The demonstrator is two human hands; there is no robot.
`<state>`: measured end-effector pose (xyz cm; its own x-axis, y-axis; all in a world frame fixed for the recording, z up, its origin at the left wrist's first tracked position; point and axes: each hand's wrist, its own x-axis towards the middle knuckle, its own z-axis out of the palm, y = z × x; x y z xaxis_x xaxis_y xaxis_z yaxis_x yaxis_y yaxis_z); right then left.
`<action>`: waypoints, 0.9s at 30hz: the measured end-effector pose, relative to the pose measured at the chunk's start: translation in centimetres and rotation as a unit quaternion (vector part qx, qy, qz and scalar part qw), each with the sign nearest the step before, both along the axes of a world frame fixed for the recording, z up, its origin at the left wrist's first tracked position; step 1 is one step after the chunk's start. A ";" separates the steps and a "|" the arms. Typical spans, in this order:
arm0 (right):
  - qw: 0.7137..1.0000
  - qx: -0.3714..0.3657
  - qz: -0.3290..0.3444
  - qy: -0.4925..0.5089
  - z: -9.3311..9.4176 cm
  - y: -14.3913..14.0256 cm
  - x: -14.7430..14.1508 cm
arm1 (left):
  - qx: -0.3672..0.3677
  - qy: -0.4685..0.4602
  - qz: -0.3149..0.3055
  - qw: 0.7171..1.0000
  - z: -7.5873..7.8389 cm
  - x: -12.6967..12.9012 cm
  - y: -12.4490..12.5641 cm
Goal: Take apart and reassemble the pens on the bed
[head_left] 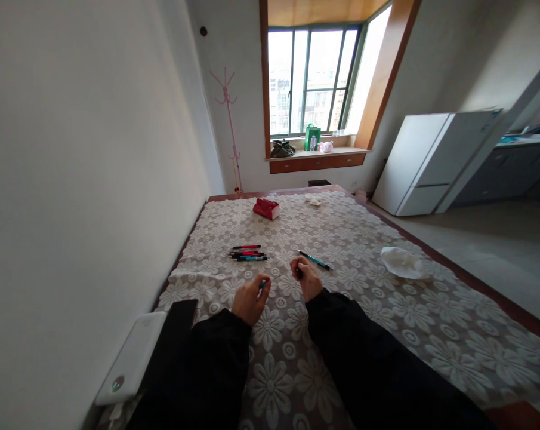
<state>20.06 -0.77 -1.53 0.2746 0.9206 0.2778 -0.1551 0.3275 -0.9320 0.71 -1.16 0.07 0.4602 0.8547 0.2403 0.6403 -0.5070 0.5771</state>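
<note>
My left hand is closed round a short teal pen part, most of it hidden by the fingers. A thin tip seems to point from it toward my right hand. That hand is closed too, the fingers curled round something small and dark that I cannot make out. Just beyond it a teal-and-black pen lies slantwise on the flowered tablecloth. Left of that pen, several red, black and teal pens lie in a loose bundle, with a red-and-black pen just behind them.
A red tissue pack lies toward the far end, with a crumpled white scrap to its right. A white plastic bag rests at the right. Near my left sleeve are a white device and a dark flat object by the wall.
</note>
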 end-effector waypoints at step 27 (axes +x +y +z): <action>0.992 -0.028 0.026 0.123 0.7 -0.5 -0.6 | -0.006 0.000 0.027 1.000 0.0 0.0 0.1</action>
